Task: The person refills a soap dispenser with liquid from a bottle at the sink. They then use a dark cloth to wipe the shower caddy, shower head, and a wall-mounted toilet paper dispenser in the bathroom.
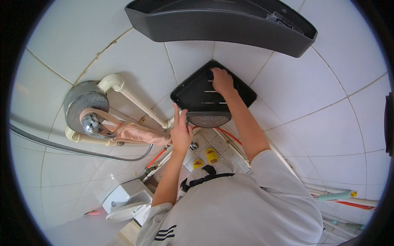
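Observation:
A black corner shelf (192, 98) with slots in its floor is set in the angle of two tiled walls. My right hand (222, 80) reaches into it, fingers curled down near the back; whether they pinch anything is hidden. My left hand (181, 132) is at the shelf's front left corner, with index finger and thumb raised against or close to the rim. Under the front edge shows a rounded, speckled grey surface (209, 120). Overhead, a second dark grey corner shelf (215, 27) holds a small dark object (284, 22) at its right end.
Left of my hands are a round grey wall fitting (81, 106), a chrome part (94, 124) wrapped in pinkish cloth (141, 132), cream pipes (143, 106) and a grey flexible hose (77, 152). Lower left stands a white toilet (132, 196). Yellow slippers (212, 156) are on my feet.

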`<state>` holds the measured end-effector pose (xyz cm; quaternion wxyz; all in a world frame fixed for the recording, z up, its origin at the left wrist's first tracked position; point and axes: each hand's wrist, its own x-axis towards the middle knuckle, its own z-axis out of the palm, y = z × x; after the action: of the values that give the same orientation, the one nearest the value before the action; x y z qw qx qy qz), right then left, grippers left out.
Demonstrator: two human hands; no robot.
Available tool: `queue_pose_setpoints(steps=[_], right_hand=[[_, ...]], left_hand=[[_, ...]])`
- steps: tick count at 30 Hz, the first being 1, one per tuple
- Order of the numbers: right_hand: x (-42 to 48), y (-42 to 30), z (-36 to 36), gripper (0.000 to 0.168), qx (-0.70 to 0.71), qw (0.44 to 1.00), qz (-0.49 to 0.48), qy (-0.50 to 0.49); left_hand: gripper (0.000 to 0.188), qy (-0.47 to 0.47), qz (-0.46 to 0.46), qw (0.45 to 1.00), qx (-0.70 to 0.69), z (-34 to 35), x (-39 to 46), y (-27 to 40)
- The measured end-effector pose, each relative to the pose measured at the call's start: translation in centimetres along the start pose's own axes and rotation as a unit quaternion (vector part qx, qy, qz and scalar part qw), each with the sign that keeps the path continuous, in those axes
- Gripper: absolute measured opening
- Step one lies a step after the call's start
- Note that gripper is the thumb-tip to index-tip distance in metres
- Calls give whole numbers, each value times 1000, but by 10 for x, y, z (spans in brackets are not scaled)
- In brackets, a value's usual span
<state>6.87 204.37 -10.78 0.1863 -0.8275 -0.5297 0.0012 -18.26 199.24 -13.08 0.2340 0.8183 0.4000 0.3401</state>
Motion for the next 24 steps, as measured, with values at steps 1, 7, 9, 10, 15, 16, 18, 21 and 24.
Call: queue_pose_setpoints(steps=[1, 7, 9, 10, 15, 16, 18, 21, 24], right_hand=[[-3, -7, -1, 32, -22, 1000, -5, 9], [-51, -63, 22, 49, 218, 919, -260, -199], [-32, -32, 19, 51, 228, 905, -264, -244], [-27, -27, 5, 53, 204, 936, -121, -261], [-38, 13, -14, 57, -4, 998, -27, -59], [-50, 6, -17, 57, 63, 986, -97, -118], [-70, -2, -25, 58, 192, 925, -232, -230], [-51, 19, -31, 57, 245, 893, -199, -320], [-32, 42, -18, 54, 121, 987, -56, -87]], left_hand=[[57, 7, 0, 1000, -9, 1, 2, 1], [57, 4, 12, 1000, 11, -1, 1, -5], [56, 4, 22, 1000, 12, -1, 4, -3], [56, 5, 22, 1000, 12, -3, 3, -5], [55, 16, 29, 999, 3, -1, 3, -3], [55, 15, 20, 1000, -5, -1, 2, -4], [54, 13, 15, 1000, -6, -2, 0, -7], [54, 5, 24, 1000, 4, -2, 0, -11], [54, -4, 29, 1000, 6, -3, 3, -7]])
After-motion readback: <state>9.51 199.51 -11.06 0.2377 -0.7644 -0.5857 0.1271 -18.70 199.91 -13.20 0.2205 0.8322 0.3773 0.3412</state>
